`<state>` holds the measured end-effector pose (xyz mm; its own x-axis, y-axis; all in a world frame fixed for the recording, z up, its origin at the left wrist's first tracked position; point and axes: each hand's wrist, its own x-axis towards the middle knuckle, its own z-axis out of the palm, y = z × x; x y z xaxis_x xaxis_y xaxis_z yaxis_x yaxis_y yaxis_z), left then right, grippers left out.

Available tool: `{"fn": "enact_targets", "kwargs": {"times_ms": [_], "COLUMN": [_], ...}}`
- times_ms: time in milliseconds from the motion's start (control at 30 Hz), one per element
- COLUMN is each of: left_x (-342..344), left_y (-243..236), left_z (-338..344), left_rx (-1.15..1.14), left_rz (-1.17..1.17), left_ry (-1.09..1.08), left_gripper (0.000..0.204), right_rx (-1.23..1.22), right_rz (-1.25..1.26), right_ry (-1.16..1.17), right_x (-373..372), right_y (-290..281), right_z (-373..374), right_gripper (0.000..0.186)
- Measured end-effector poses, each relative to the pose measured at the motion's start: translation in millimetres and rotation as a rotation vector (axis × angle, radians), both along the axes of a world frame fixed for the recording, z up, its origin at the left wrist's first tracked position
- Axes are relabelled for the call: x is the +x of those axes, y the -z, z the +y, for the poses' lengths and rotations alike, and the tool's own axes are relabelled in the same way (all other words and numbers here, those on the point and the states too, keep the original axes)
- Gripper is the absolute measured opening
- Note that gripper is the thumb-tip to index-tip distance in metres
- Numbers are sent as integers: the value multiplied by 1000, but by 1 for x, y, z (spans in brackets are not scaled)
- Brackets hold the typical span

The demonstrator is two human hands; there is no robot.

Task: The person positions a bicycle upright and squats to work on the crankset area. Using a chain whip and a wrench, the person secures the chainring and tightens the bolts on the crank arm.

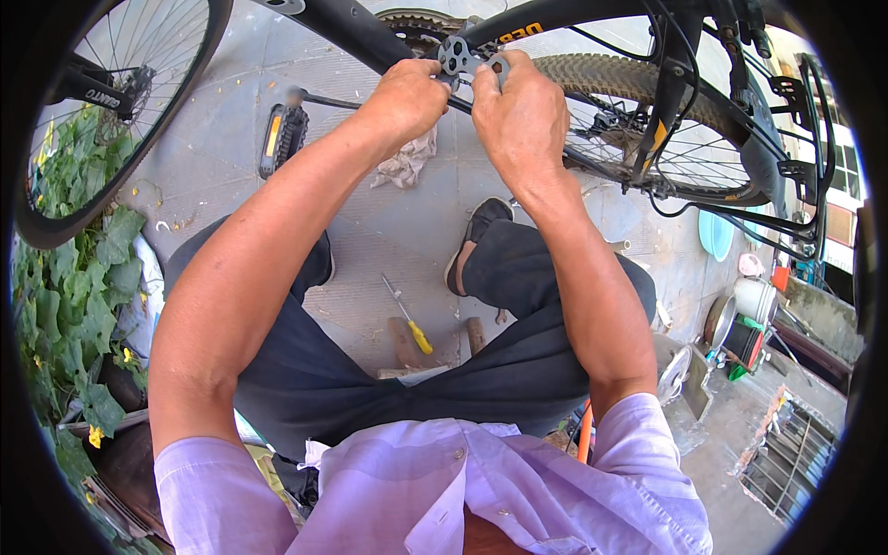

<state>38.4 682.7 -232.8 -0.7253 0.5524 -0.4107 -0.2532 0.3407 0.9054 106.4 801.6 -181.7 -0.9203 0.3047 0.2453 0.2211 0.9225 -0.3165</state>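
A flat grey wrench with several hexagonal holes lies across the bottom bracket area of a black bicycle frame. My right hand grips its right end, thumb pressed along the near side. My left hand is closed at the wrench's left side, with its fingertips partly hidden. Behind the wrench the toothed chainring shows in part. A crank arm runs left from under my left wrist to a black pedal with a yellow reflector. What the wrench sits on is hidden.
A crumpled rag lies on the paving below my hands. Between my feet is a yellow-handled screwdriver. The rear wheel stands to the right, another wheel at left. Leafy plants grow at left; blue basins stand right.
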Motion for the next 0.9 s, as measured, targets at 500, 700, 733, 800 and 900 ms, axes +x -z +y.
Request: {"fn": "enact_targets", "kwargs": {"times_ms": [500,700,733,800,900], "left_x": [-3,-3,-3,-2,0], "left_y": [1,-6,-6,-7,-9], "left_z": [0,-5,-4,-4,-4], "left_rx": [40,55,55,52,52], "left_rz": [-22,-79,-80,-77,-78], "left_ry": [-63,-73,-70,-68,-72], "left_gripper": [50,51,51,51,52], "right_rx": [-66,-7,6,55,55], "right_rz": [-199,-57,-32,59,111], "right_ry": [-47,-5,-9,-36,-54], "right_x": [30,17,14,9,-2], "right_y": [33,5,2,-1,-5], "right_z": [-19,-8,-4,1,1], "right_gripper": [20,21,21,22,22]}}
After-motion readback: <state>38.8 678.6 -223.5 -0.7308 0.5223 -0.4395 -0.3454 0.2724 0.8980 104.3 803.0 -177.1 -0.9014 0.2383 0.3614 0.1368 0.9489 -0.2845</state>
